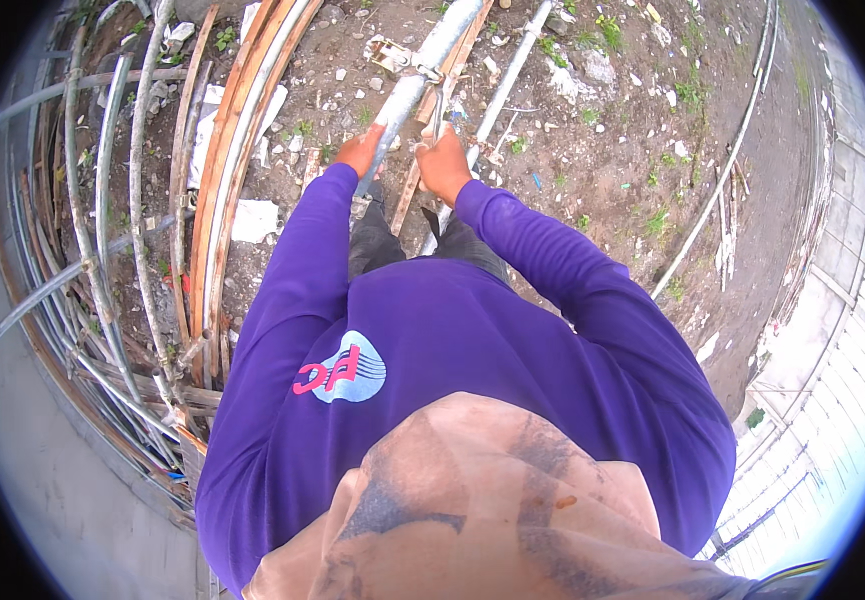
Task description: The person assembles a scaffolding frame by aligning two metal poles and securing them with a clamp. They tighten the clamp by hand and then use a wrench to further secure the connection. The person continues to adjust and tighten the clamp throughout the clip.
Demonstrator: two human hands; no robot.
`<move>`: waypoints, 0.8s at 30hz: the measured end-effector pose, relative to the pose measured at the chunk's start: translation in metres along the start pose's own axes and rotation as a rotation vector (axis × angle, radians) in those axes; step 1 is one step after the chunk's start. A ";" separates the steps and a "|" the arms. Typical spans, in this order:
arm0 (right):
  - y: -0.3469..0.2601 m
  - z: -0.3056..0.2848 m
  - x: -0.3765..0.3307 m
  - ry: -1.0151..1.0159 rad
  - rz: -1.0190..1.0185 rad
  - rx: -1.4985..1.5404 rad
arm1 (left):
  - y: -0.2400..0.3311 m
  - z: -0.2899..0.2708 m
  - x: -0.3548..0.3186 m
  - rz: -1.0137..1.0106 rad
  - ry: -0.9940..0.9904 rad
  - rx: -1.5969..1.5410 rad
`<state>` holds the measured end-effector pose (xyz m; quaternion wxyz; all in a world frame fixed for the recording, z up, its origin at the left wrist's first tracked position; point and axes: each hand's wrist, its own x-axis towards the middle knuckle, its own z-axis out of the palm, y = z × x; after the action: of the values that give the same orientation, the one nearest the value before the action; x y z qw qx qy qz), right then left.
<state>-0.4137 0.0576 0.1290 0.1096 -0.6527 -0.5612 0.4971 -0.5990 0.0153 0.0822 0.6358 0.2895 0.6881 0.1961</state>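
Observation:
A thick grey metal pipe (pixel 418 85) slants up and away in front of my body. My left hand (pixel 360 152) is closed around its near end. A metal scaffold clamp (pixel 390 54) sits on the pipe farther up, its parts showing on both sides. My right hand (pixel 444 166) grips a slim metal wrench-like tool (pixel 440 118), whose far end reaches up beside the clamp's bolt side. Its exact shape is too small to tell. Under the hands lie a wooden strip (pixel 405 200) and a thinner metal pipe (pixel 506 88).
Stacked metal pipes (pixel 103 200) and long wooden planks (pixel 218 190) stand at the left. The ground (pixel 593 150) is dirt with stones and weeds. A long thin pole (pixel 718 190) lies at the right, before a pale wall (pixel 833 230). A white scrap (pixel 255 220) lies near the planks.

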 end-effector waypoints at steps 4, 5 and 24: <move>-0.100 -0.143 0.022 -0.636 0.433 0.208 | 0.004 0.002 -0.003 -0.104 0.003 -0.015; -0.119 -0.158 0.027 -0.717 0.486 0.188 | 0.004 0.004 -0.003 -0.077 0.017 0.017; -0.108 -0.145 0.004 -0.673 0.456 0.339 | 0.005 0.010 -0.007 -0.045 0.040 -0.033</move>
<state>-0.3700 0.1587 0.2726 -0.0863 -0.5344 -0.3174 0.7786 -0.5882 0.0135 0.0896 0.6308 0.2595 0.7037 0.1989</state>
